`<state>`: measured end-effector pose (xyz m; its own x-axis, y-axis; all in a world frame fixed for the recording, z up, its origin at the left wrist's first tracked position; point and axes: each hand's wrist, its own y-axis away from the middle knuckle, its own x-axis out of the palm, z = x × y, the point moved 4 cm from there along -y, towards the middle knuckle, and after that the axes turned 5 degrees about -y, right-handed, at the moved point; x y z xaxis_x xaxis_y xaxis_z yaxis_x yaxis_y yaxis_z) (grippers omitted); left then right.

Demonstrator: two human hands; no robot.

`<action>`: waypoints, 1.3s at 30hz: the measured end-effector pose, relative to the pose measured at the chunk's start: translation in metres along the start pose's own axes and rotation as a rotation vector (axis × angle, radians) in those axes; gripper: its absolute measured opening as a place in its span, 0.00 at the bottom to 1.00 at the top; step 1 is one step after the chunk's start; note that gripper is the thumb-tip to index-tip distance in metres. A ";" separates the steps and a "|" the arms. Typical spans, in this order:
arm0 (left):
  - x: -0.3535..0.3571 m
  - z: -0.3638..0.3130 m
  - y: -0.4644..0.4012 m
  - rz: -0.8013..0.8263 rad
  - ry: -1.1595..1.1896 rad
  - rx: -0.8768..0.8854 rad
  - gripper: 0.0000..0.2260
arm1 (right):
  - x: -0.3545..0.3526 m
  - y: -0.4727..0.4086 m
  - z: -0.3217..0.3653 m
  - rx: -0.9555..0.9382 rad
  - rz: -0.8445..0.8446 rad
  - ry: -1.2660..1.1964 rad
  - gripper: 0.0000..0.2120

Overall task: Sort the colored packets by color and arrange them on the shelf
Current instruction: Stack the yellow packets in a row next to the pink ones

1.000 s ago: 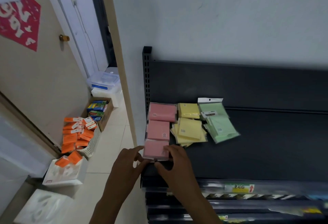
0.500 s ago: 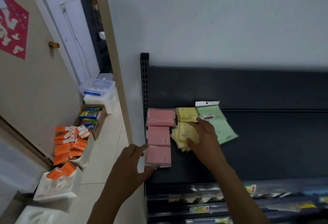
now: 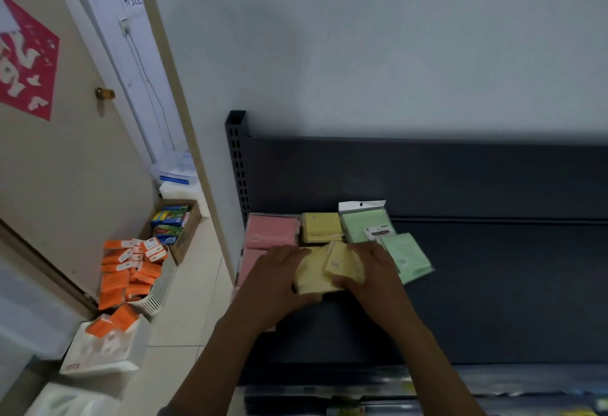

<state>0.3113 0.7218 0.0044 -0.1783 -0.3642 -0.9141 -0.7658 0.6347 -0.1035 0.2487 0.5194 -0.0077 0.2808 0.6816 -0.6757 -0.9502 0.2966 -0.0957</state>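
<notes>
My left hand (image 3: pixel 279 279) and right hand (image 3: pixel 375 275) squeeze the loose yellow packets (image 3: pixel 329 269) together on the shelf (image 3: pixel 493 284). Uneven pressure could fan them onto the green packets (image 3: pixel 406 259).

A pale grey wall (image 3: pixel 394 53), scuffed near 12 o'clock, fills the upper right. At 9 o'clock stands a beige door (image 3: pixel 65 168) with a brass knob (image 3: pixel 104 93) and a red paper (image 3: pixel 28 60) stuck on it. A tan frame (image 3: pixel 171 86) runs between door and wall; behind it a white panel (image 3: pixel 108 4) bears dark characters. The tiled floor (image 3: pixel 184 317) at 7 o'clock carries a white basket (image 3: pixel 158 294) of orange packs (image 3: pixel 121 280), a cardboard box (image 3: pixel 184 241), a clear tub (image 3: pixel 174 168) and white cartons (image 3: pixel 102 349). Light is dim and even.
</notes>
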 end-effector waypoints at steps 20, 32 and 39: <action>0.014 -0.023 -0.017 0.031 -0.103 -0.099 0.32 | 0.019 -0.033 0.004 0.059 -0.047 -0.520 0.37; 0.021 -0.019 -0.030 0.011 -0.033 -0.031 0.34 | 0.013 -0.053 -0.008 0.076 -0.126 -0.463 0.34; 0.021 -0.015 -0.022 0.047 0.011 -0.075 0.44 | -0.002 -0.048 -0.024 0.071 -0.154 -0.553 0.36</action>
<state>0.3157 0.6900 -0.0065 -0.2212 -0.3433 -0.9128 -0.8008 0.5982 -0.0309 0.2903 0.4883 -0.0192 0.4619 0.8697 -0.1740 -0.8869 0.4509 -0.1006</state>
